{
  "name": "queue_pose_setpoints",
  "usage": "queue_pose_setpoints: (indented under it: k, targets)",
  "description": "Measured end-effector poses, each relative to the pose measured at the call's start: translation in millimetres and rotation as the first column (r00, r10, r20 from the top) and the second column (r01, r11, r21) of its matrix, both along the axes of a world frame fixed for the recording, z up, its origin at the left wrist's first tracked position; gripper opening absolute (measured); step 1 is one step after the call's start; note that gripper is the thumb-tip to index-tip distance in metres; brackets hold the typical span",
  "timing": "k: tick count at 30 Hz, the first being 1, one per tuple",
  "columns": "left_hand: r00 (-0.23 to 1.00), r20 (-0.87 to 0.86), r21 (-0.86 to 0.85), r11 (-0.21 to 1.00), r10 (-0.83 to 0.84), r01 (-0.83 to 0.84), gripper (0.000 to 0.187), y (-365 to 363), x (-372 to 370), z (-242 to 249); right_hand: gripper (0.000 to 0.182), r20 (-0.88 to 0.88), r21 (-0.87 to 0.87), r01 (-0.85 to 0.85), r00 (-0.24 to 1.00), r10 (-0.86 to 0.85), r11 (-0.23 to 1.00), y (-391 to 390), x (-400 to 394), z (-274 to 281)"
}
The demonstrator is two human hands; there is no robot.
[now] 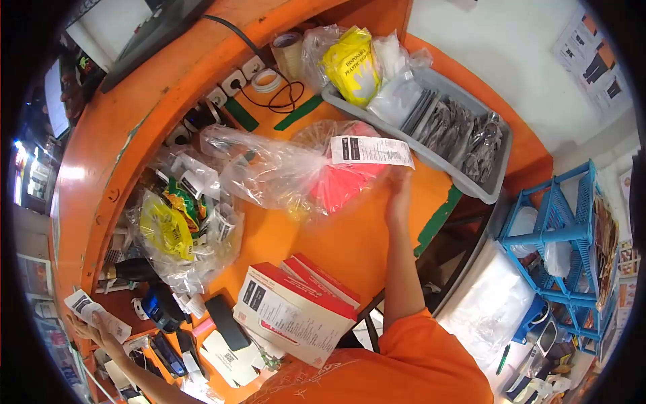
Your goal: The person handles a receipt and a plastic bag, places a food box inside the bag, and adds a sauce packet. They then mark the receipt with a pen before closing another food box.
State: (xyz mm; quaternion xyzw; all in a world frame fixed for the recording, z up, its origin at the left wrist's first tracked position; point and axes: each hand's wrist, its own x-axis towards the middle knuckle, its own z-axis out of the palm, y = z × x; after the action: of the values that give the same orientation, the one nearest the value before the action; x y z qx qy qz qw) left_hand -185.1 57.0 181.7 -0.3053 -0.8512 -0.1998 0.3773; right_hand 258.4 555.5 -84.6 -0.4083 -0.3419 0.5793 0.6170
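Note:
My left hand (97,330) reaches out at the lower left, its fingers closed on a white printed receipt (111,322). At the counter's middle, my right hand (398,192) grips the right side of a clear plastic bag (262,175). Inside the bag shows something pinkish red, its shape blurred by the plastic. A long printed receipt (373,151) lies across the bag's upper right and hides part of my right fingers. Close to my body stand red and white boxes (296,306), the front one with a printed receipt on it.
A grey bin (464,176) of packaged black items stands at the back right, a yellow glove pack (353,64) on it. Left lies a clear bag (222,252) of packets. A phone (227,323) and card terminal (161,306) sit lower left. A blue rack (552,237) stands right.

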Motion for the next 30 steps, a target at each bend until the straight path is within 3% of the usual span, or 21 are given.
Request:
queue_pose_setpoints:
  k: [3,4,8,11,13,14,15,17,20,22,23,24,25,27,29,30]
  targets:
    - [1.000,0.012,-0.005,1.000,0.011,-0.011,0.054,-3,-2,-1,0.059,0.092,0.001,-0.103,0.990,0.103,0.995,-14,-8,-13]
    - [1.000,0.017,-0.009,1.000,0.016,-0.016,0.054,-4,-3,-2,0.058,0.014,0.027,-0.098,0.995,0.098,0.995,-20,-7,-16]
    - [0.999,0.038,-0.014,1.000,0.026,-0.025,0.054,-11,-9,-2,0.057,0.094,-0.027,-0.080,0.992,0.082,0.996,-55,-8,-9]
    - [0.998,0.053,-0.019,0.999,0.036,-0.035,0.054,-15,-13,1,0.044,0.072,0.015,-0.076,0.995,0.075,0.997,-80,-6,-2]
    - [0.997,0.057,-0.026,0.999,0.042,-0.041,0.054,-17,-15,3,0.031,0.099,-0.035,0.103,0.990,-0.099,0.994,-92,-5,6]
    - [0.997,0.063,-0.028,0.999,0.044,-0.042,0.054,-18,-15,3,0.019,0.014,-0.038,0.286,0.958,-0.286,0.958,-96,-9,11]
    - [0.997,0.068,-0.028,0.999,0.045,-0.043,0.054,-19,-17,4,0.019,0.015,-0.041,0.280,0.960,-0.279,0.959,-94,-5,13]
    - [0.996,0.079,-0.029,0.998,0.049,-0.047,0.054,-22,-19,5,0.012,-0.054,-0.065,0.569,0.818,-0.573,0.820,-82,15,16]
    - [0.993,0.105,-0.028,0.999,0.044,-0.041,0.053,-25,-22,4,0.007,-0.158,-0.066,0.674,0.721,-0.675,0.736,-56,36,58]
    - [0.991,0.130,-0.024,0.999,0.040,-0.037,0.053,-29,-25,3,0.006,-0.169,0.110,0.640,0.766,-0.620,0.761,-41,39,92]
    - [0.988,0.153,-0.022,0.999,0.037,-0.034,0.053,-31,-26,2,0.006,-0.171,0.113,0.637,0.768,-0.617,0.762,-33,34,106]
    - [0.983,0.183,-0.019,0.999,0.030,-0.027,0.053,-33,-27,1,0.006,-0.052,0.221,0.562,0.823,-0.566,0.797,-26,24,120]
    - [0.975,0.220,-0.011,1.000,0.021,-0.019,0.053,-37,-30,-1,0.008,0.073,0.317,0.468,0.855,-0.513,0.825,-20,12,131]
    - [0.936,0.352,0.023,1.000,-0.023,0.016,0.053,-45,-36,-6,0.011,0.080,0.384,0.227,0.957,-0.278,0.895,-12,-18,147]
    - [0.832,0.549,0.061,0.997,-0.079,0.054,0.053,-60,-45,-7,0.020,0.317,0.371,-0.210,0.944,0.089,0.905,-7,-46,147]
    - [0.754,0.649,0.071,0.995,-0.100,0.070,0.053,-66,-50,-7,0.020,0.311,0.384,-0.222,0.945,0.100,0.896,-15,-61,149]
